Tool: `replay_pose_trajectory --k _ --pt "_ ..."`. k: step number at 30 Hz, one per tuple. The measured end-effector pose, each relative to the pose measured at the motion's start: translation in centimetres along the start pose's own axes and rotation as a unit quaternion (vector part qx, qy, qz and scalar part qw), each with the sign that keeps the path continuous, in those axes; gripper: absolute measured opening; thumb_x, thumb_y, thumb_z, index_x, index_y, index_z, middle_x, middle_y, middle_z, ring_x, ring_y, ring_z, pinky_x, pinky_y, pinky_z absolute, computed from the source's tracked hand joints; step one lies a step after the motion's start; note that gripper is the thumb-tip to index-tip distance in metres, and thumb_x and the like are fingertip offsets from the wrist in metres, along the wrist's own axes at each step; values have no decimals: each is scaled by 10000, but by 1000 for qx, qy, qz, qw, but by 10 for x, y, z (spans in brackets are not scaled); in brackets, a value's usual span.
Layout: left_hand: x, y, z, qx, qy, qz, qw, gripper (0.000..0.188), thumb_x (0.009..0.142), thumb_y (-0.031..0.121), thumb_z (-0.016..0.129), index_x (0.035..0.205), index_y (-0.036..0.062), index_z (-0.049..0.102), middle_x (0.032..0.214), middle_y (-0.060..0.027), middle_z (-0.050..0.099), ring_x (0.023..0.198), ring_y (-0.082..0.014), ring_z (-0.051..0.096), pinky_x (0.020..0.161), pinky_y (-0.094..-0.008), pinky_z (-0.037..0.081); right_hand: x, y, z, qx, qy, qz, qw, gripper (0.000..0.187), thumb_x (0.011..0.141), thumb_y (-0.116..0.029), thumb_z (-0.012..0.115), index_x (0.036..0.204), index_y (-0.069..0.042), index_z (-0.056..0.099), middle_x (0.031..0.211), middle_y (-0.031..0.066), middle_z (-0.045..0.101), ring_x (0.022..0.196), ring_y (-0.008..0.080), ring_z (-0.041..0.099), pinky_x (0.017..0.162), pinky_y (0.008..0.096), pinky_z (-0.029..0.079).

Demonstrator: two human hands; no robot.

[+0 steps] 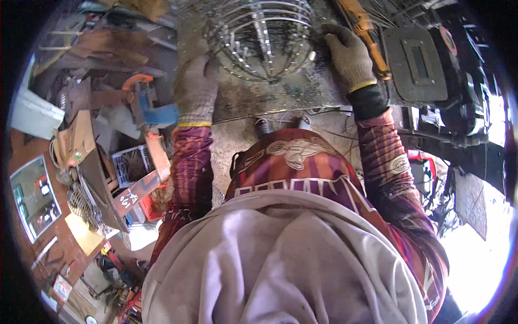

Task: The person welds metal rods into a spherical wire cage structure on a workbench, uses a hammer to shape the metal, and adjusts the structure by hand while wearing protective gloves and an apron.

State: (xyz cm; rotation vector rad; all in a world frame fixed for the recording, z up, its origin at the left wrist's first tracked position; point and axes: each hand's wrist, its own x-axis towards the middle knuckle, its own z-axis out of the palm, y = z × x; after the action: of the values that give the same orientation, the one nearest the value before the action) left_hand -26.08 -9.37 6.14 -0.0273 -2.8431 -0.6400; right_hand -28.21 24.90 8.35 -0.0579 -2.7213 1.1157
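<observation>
A round cage of bent metal rods (270,67), dotted with bright spots along its ribs, sits on the dark metal worktable (243,100) in front of me. My left hand (197,86), in a grey knit glove with a yellow cuff, is at the cage's left side. Its fingers are blurred, and whether they touch the rods cannot be made out. On the other side is my right hand (350,59), gloved the same way. Its fingers point toward the cage, with the thumb a little apart, and nothing shows in them.
An orange power tool (364,27) lies just right of my right hand. Beyond it rests a dark welding mask (416,62) with a rectangular window. To the left are a blue and orange clamp-like piece (151,108), a plastic crate (132,166) and scrap. Cables trail below the table.
</observation>
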Motion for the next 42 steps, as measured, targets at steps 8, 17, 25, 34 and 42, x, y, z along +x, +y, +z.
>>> replay_pose_trajectory --k 8,17,25,34,42 --pt "2 -1 0 21 -35 -9 999 377 981 424 617 1152 107 728 1132 -209 714 1061 -413 672 893 -483 523 -11 44 -48 267 -4 148 952 300 989 -216 619 1219 -68 741 1058 88 768 970 153 696 860 274 530" --pt "5 -1 -1 43 -45 -3 998 419 980 433 616 1174 77 721 1144 -225 713 1076 -411 672 933 -462 512 0 18 1 -183 -61 -48 980 311 936 -328 617 1104 -108 760 1056 204 741 986 408 706 888 492 564" --pt "9 3 -9 34 -56 14 998 370 959 375 638 1145 67 726 1115 -238 709 1057 -437 666 903 -487 516 15 22 17 -236 -93 -21 967 358 951 -377 588 1062 -86 764 1019 205 733 979 413 692 879 508 537" --pt "9 -4 -9 47 -79 -12 996 330 919 334 671 1113 77 739 1113 -233 705 1061 -436 658 898 -500 522 5 4 12 -241 -102 -28 965 357 966 -386 579 1090 -98 750 1027 196 736 988 412 693 849 489 549" --pt "7 9 -13 60 -70 -10 996 369 931 384 668 1097 63 740 1102 -223 715 1034 -425 675 879 -483 521 6 12 17 -235 -91 -22 967 349 969 -394 573 1053 -107 752 996 191 737 953 416 700 823 514 558"
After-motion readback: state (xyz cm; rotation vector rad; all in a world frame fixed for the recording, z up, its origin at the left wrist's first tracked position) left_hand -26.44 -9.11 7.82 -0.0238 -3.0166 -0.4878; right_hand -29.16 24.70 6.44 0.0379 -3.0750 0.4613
